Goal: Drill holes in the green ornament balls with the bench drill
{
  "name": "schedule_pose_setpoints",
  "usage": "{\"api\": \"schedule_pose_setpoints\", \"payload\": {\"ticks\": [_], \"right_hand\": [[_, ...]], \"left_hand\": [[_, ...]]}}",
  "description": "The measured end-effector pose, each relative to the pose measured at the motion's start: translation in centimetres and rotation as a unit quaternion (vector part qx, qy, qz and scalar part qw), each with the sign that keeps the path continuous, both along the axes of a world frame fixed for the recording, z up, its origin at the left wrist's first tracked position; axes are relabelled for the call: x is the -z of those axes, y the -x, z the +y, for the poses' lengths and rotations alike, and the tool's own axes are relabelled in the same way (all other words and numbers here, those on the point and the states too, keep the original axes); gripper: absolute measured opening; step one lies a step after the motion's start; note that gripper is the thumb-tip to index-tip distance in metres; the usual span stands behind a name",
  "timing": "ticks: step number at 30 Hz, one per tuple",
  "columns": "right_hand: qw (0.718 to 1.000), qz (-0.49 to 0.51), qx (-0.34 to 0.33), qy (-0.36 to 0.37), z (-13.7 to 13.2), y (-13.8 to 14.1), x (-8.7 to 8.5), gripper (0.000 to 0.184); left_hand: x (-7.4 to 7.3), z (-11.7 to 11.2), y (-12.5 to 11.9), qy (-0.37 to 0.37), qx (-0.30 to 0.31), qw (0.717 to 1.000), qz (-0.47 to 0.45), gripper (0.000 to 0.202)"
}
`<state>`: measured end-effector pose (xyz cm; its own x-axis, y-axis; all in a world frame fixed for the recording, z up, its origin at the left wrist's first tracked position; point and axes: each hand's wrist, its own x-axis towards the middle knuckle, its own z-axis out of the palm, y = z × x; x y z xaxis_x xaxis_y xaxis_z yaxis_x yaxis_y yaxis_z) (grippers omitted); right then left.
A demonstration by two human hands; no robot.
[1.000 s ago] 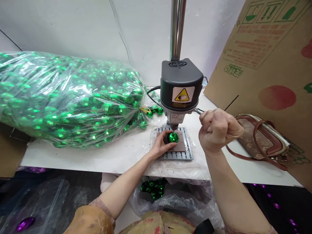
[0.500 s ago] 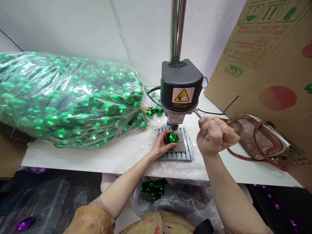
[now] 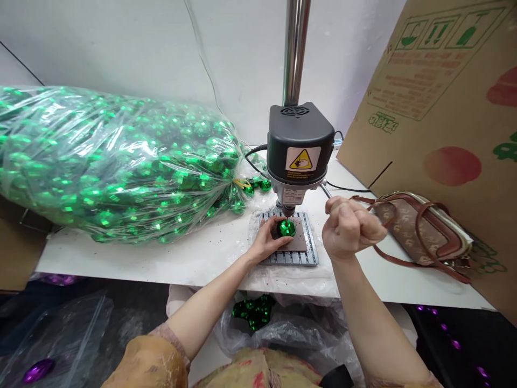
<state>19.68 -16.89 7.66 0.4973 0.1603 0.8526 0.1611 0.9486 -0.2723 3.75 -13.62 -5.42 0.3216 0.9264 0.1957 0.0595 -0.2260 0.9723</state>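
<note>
White table (image 3: 161, 264) carries a faceted green ball (image 3: 287, 229), round, without an evident long axis, above a slotted base plate (image 3: 312, 248). The left hand (image 3: 266, 238), nearer, grips it from nine o'clock, fingers around its side. A drill bit (image 3: 287, 219) stands directly over its top; contact is unclear. At three o'clock, the right hand (image 3: 352, 226) is closed, apparently round the lever (image 3: 325, 189).
</note>
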Motion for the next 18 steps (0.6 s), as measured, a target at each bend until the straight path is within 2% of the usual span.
{"api": "schedule_pose_setpoints", "payload": {"ticks": [1, 5, 7, 11, 13, 15, 16, 18], "right_hand": [[1.000, 0.021, -0.001, 0.016, 0.0, 0.1, -0.9, 0.053], [0.983, 0.084, -0.036, 0.158, 0.3, 0.2, -5.2, 0.046], [0.977, 0.090, -0.046, 0.190, 0.7, 0.0, -6.8, 0.045], [0.978, 0.076, -0.036, 0.193, 1.1, -0.3, -7.4, 0.045], [0.979, 0.064, -0.030, 0.190, 1.2, -0.4, -7.1, 0.045], [0.981, 0.052, -0.027, 0.187, 1.2, -0.4, -6.8, 0.045], [0.981, 0.049, -0.027, 0.184, 1.2, -0.4, -6.7, 0.045], [0.983, 0.049, -0.026, 0.176, 1.1, -0.4, -6.7, 0.044]], "left_hand": [[0.0, 0.1, 0.0, -0.003, -0.004, 1.000, 0.008, 0.059], [0.0, 0.2, -0.3, -0.002, -0.020, 1.000, 0.019, 0.062], [-0.2, -0.2, -0.2, -0.008, -0.036, 0.999, 0.019, 0.061], [-1.0, -3.1, 1.4, -0.079, -0.101, 0.990, 0.066, 0.052], [-1.0, -5.6, 3.1, -0.152, -0.085, 0.979, 0.105, 0.050], [-0.4, -8.5, 5.1, -0.259, -0.006, 0.955, 0.146, 0.051], [0.1, -9.9, 6.1, -0.323, 0.042, 0.929, 0.174, 0.052], [1.5, -12.5, 8.1, -0.444, 0.116, 0.851, 0.256, 0.049]]}}
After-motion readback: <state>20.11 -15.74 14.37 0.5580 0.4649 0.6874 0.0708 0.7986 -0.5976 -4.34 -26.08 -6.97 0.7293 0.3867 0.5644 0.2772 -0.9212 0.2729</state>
